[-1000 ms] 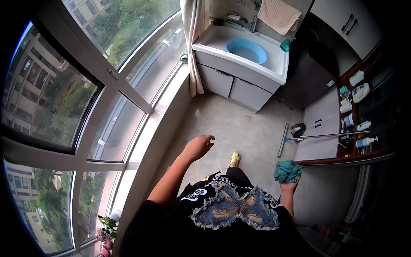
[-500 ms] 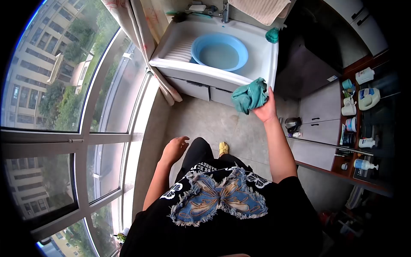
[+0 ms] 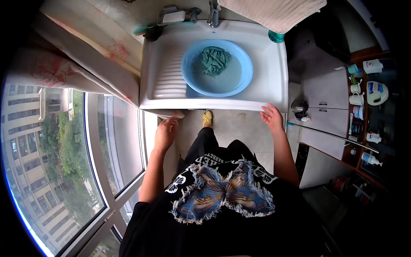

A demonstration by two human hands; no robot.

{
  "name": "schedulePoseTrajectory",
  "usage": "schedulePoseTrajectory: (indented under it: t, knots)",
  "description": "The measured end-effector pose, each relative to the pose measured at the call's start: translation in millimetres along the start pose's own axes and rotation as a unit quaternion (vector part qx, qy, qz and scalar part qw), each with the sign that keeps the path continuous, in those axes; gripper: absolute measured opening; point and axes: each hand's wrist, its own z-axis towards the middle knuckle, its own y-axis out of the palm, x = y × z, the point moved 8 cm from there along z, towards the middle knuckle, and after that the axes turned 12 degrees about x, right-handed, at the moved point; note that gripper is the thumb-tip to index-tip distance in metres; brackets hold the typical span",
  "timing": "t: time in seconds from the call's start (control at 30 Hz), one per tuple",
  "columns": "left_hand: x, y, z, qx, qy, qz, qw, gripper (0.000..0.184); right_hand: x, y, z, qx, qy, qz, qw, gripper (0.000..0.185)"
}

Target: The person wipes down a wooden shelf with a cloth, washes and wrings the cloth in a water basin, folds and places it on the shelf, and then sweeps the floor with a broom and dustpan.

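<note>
A crumpled green cloth (image 3: 215, 60) lies in the water of a round light-blue basin (image 3: 245, 83). The basin stands in a white sink (image 3: 267, 68) with a ribbed washboard (image 3: 169, 83) on its left. Just in front of the sink's right front edge is my right hand (image 3: 272, 118), its fingers apart and nothing in them. My left hand (image 3: 166, 132) hangs below the sink's front left corner, near the curtain's lower end, with loosely bent fingers and no object visible in it.
A faucet (image 3: 213, 15) rises behind the sink, beside a soap dish (image 3: 174, 16). A pinkish towel (image 3: 274, 12) hangs at the back right. Curtains (image 3: 98, 60) and windows line the left. Shelves at right hold bottles, including a white jug (image 3: 377, 93); a thin pole (image 3: 329, 136) crosses there.
The green cloth has left my right hand and now lies in the basin. My body has moved nearer the sink, and both hands are closer to its front edge.
</note>
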Motion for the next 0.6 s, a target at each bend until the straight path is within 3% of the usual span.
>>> schedulePoseTrajectory:
  t: [0.07,0.13,0.27,0.33,0.4,0.43,0.5,0.53,0.6]
  knots:
    - [-2.0,-3.5,63.8,-0.003,-0.009,-0.010,1.000,0.023,-9.3,12.0,5.9,0.039,-0.014,-0.036,0.999,0.051]
    - [-0.9,8.5,115.0,0.002,0.040,0.060,0.997,0.030,-25.9,31.2,-0.7,0.060,-0.085,-0.118,0.988,0.047]
    - [10.0,60.8,203.6,0.006,0.107,0.065,0.992,0.047,-44.4,69.7,11.8,0.079,-0.098,-0.146,0.981,0.043]
    - [3.4,108.6,232.9,-0.011,0.139,0.052,0.989,0.044,-38.1,96.8,25.9,0.027,-0.097,-0.141,0.985,0.040]
    - [-6.6,165.7,253.0,-0.107,0.193,0.008,0.975,0.038,-25.8,129.4,40.6,-0.017,-0.087,-0.153,0.984,0.038]
    - [-11.0,184.6,267.5,-0.111,0.192,0.007,0.975,0.038,-19.3,149.8,52.5,-0.048,-0.074,-0.156,0.984,0.037]
    - [-35.1,217.8,294.6,-0.107,0.071,0.048,0.991,0.033,-12.4,192.2,78.8,-0.121,-0.035,-0.194,0.973,0.036]
    - [-39.8,232.0,309.5,-0.114,0.067,0.051,0.990,0.033,-3.6,213.8,94.0,-0.143,-0.027,-0.194,0.970,0.036]
    - [-64.1,243.6,339.0,-0.046,-0.101,0.030,0.993,0.036,6.3,249.0,124.0,-0.159,-0.022,-0.184,0.970,0.038]
